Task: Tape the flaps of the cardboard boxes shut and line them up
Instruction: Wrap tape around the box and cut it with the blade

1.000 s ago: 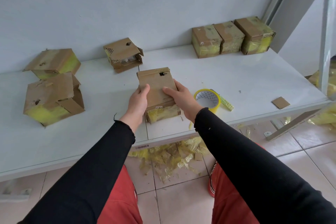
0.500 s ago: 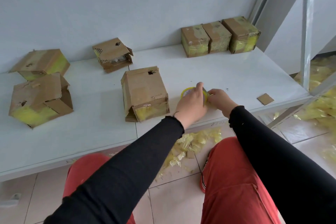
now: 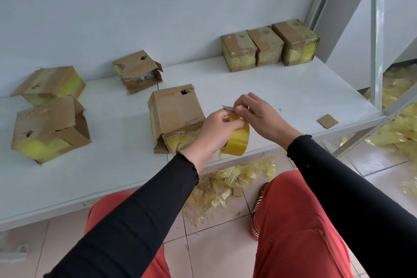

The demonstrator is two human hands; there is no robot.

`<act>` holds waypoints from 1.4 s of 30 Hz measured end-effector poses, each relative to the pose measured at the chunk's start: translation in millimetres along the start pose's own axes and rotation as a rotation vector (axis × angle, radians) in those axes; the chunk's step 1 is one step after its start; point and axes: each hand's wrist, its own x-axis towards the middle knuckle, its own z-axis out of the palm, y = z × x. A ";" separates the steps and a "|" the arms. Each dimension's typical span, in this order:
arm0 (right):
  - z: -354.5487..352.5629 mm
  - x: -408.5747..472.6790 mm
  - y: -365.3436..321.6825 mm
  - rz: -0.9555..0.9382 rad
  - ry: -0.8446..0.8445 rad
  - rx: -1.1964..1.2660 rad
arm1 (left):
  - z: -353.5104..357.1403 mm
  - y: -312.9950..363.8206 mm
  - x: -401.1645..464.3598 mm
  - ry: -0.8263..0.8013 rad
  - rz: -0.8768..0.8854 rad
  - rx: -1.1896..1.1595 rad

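A small cardboard scrap (image 3: 327,121) is lying on the white table (image 3: 112,176) near its right edge. Crumpled yellow tape scraps (image 3: 228,184) are littering the tiled floor (image 3: 214,250) beneath.

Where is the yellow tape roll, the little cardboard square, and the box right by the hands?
yellow tape roll (image 3: 237,140), head view, outer yellow band.
little cardboard square (image 3: 327,121), head view, its middle.
box by the hands (image 3: 177,108), head view, top face.
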 end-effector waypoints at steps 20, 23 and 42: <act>41.5 -39.1 -109.4 -0.031 0.063 0.554 | -119.5 44.5 -31.3 0.173 0.245 -0.128; 49.8 -45.5 -126.4 0.025 -0.042 0.603 | -129.0 34.6 -17.7 0.148 0.100 -0.276; 68.6 -64.1 -124.7 0.514 -0.059 0.654 | -167.0 24.2 108.5 0.257 0.154 -0.007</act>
